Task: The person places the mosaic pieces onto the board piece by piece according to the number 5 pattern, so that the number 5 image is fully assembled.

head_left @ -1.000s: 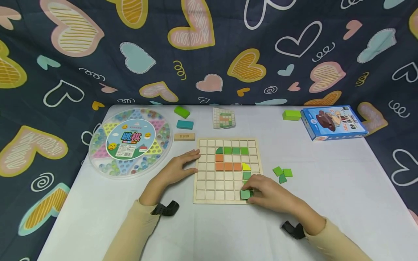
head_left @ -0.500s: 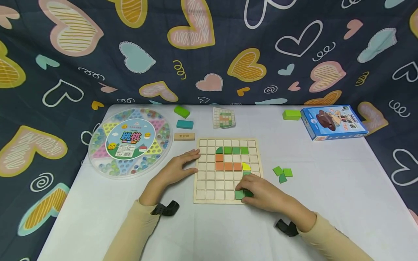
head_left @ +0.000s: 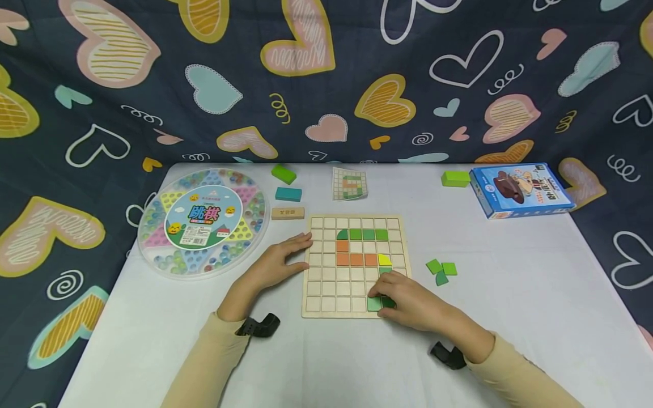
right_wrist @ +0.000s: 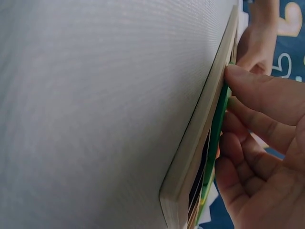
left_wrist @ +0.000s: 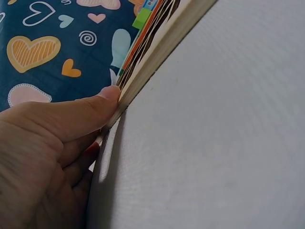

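Observation:
A wooden grid board (head_left: 329,289) lies on the white table with green, orange and yellow tiles set in its squares. My left hand (head_left: 275,263) rests against its left edge, thumb and fingers spread; in the left wrist view the thumb (left_wrist: 90,112) touches the board's side. Over the lower right corner my right hand (head_left: 415,300) pinches a green square tile (head_left: 374,305) that lies in the bottom row. Beside that tile, a darker green tile (head_left: 388,301) is partly hidden under the fingers. My right hand also covers part of the green column above.
Several loose green tiles (head_left: 441,272) lie right of the board. Behind it is a pattern card (head_left: 350,184). A round Chinese checkers set (head_left: 204,224) and small blocks (head_left: 288,194) stand at the left, a blue box (head_left: 521,191) and a green block (head_left: 456,179) at the back right.
My right hand has moved slightly left with the green tile, which now sits within the bottom-row square. In the last half second it has stayed there. The left hand has not moved.

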A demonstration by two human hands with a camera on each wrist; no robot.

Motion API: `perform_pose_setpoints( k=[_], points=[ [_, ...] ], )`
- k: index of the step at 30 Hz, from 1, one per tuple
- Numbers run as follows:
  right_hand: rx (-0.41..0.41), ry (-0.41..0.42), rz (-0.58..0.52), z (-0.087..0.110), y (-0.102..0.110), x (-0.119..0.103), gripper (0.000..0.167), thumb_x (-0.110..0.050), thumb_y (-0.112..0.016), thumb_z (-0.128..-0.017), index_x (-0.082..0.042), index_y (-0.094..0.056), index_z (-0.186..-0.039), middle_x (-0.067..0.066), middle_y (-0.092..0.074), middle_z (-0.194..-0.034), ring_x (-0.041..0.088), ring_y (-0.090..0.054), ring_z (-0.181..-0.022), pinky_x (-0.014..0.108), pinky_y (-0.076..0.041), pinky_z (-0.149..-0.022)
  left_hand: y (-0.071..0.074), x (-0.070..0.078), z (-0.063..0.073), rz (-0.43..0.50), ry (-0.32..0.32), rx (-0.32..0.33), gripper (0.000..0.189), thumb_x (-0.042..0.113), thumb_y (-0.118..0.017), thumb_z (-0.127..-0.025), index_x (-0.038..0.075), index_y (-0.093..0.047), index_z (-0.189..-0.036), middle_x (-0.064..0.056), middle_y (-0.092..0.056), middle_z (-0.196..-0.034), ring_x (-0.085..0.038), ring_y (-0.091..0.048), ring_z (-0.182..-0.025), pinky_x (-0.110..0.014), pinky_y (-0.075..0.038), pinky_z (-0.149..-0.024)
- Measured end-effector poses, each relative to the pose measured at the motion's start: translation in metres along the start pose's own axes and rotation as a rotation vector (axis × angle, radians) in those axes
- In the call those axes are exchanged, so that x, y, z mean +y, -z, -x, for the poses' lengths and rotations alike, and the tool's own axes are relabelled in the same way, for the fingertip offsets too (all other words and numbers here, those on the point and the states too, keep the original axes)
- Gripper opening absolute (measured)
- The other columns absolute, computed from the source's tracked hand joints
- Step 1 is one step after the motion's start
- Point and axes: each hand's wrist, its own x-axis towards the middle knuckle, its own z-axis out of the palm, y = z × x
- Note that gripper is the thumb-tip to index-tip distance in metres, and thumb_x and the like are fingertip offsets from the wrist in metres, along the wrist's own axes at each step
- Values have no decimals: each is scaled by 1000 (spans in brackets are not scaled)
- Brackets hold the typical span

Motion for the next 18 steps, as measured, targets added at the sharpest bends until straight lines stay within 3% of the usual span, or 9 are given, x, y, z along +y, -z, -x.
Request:
perform_pose_setpoints(
  k=[9, 18],
  points=[
    [32, -30, -59, 5, 10, 3, 34, -22, -77, -79, -16, -66, -111, -10, -61, -109, 9, -53, -106, 34, -49, -92, 0, 0, 1, -2, -8, 2, 55, 25, -69, -87, 10, -51, -137, -1, -37, -151, -22, -31, -141, -42, -27, -116],
    [185, -157, -69, 34, 35, 34, 43, -17, -77, -79, -11, -62, -119, 0, -64, -118, 21, -59, -112, 44, -51, -93, 0, 0, 0, -7, 6, -2, 56, 26, -68, -87, 11, -50, -138, 1, -36, -152, -20, -30, -142, -41, -28, -116]
  ],
)
